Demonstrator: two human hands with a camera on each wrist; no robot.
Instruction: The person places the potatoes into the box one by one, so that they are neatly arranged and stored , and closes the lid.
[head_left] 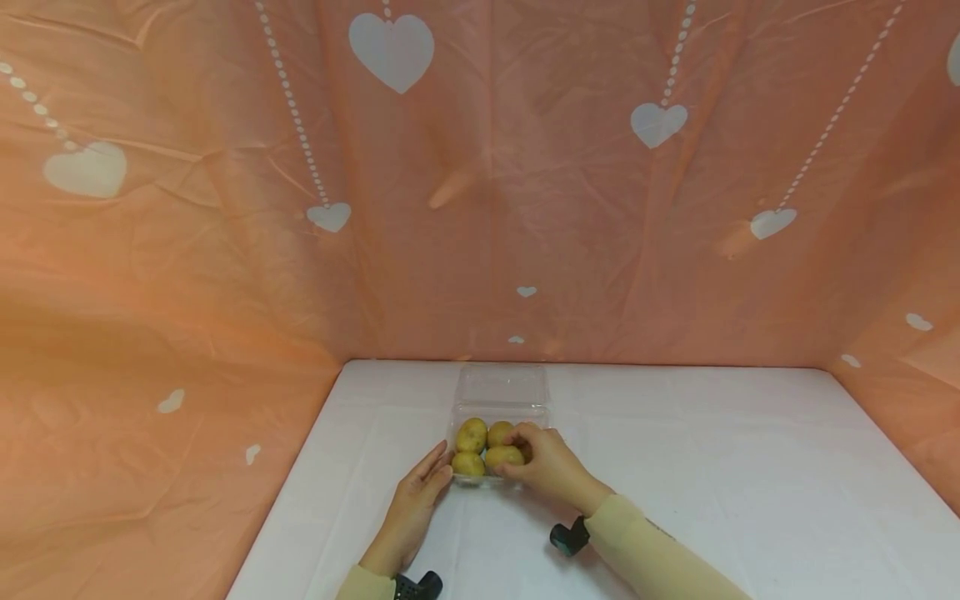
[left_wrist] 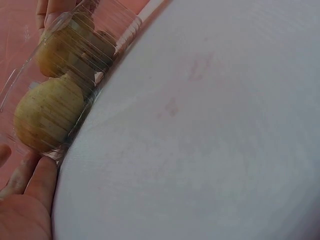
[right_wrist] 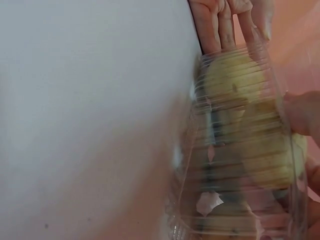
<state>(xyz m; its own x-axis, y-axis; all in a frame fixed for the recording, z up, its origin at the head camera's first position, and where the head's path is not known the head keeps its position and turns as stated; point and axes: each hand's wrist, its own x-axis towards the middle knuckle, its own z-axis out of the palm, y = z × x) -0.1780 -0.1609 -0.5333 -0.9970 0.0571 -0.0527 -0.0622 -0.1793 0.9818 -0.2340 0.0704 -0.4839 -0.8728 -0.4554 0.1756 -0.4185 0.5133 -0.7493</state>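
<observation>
A clear plastic clamshell box [head_left: 500, 410] holds several yellow potatoes [head_left: 471, 435], its lid [head_left: 502, 385] folded back away from me. With fingers straight, my left hand [head_left: 415, 504] rests against the box's left side; its fingertips touch the wall in the left wrist view. My right hand [head_left: 557, 469] reaches over the right side and grips the near right potato [head_left: 503, 456] between thumb and fingers. Through the ribbed wall in the right wrist view, this potato [right_wrist: 267, 155] appears above the box floor, with another potato [right_wrist: 232, 77] on the left hand's side.
A white cloth [head_left: 712, 467] covers the table under the box. An orange curtain [head_left: 570, 208] with white hearts hangs behind and at both sides. Dark wrist cameras [head_left: 570, 537] sit by both sleeves.
</observation>
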